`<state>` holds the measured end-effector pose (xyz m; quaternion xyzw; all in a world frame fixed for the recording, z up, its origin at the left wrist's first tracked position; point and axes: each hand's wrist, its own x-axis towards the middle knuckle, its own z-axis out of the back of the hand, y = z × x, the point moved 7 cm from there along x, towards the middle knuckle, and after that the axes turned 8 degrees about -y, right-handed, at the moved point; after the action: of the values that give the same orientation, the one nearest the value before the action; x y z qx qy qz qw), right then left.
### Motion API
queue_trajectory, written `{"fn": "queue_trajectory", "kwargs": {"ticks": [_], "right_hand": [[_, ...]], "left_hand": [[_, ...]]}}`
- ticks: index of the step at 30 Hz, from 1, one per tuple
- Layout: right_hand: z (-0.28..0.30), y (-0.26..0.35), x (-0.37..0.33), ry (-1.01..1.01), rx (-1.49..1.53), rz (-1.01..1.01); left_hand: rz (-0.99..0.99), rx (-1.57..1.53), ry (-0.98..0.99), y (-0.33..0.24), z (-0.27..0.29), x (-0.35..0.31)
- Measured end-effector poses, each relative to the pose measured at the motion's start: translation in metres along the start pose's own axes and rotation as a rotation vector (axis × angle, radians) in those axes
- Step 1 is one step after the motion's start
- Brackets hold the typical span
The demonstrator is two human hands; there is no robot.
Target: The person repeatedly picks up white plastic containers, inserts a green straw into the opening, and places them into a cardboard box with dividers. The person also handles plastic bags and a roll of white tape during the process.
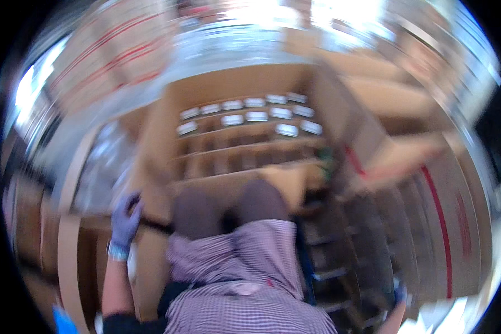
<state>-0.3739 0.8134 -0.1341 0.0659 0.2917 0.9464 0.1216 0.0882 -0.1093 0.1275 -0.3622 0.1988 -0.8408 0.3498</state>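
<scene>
My left hand (126, 220), in a pale purple glove, is raised beside the left edge of the large carton in front of me. Its fingers curl loosely, with a gap between thumb and fingers and nothing visible in it. Low on the right, my right hand (398, 292) is gloved, smeared by motion and partly cut off from view. It is at the divided carton (367, 239) beside me, and whatever it touches is hidden. Ahead, the large open carton (234, 78) has cardboard dividers; several small white-topped items (256, 116) sit in its far cells, while nearer cells look dark.
A box with clear plastic (103, 167) stands at the left. Tan cardboard (284, 183) lies over the large carton's near right corner. Opened cartons (389, 100) stand at the right, and a big red-striped box (111, 55) is at the far left.
</scene>
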Motion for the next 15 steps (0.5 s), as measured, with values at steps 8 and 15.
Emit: {"fn": "queue_trajectory", "kwargs": {"ticks": [8,15], "right_hand": [[-0.019,0.271,-0.016,0.105,-0.015,0.406],[-0.133,0.449,-0.042,0.386,0.132,0.925]], "left_hand": [[0.79,0.587,-0.226,0.206,0.243,-0.182],[1.424,0.053,0.089,0.305,0.117,-0.279]]}}
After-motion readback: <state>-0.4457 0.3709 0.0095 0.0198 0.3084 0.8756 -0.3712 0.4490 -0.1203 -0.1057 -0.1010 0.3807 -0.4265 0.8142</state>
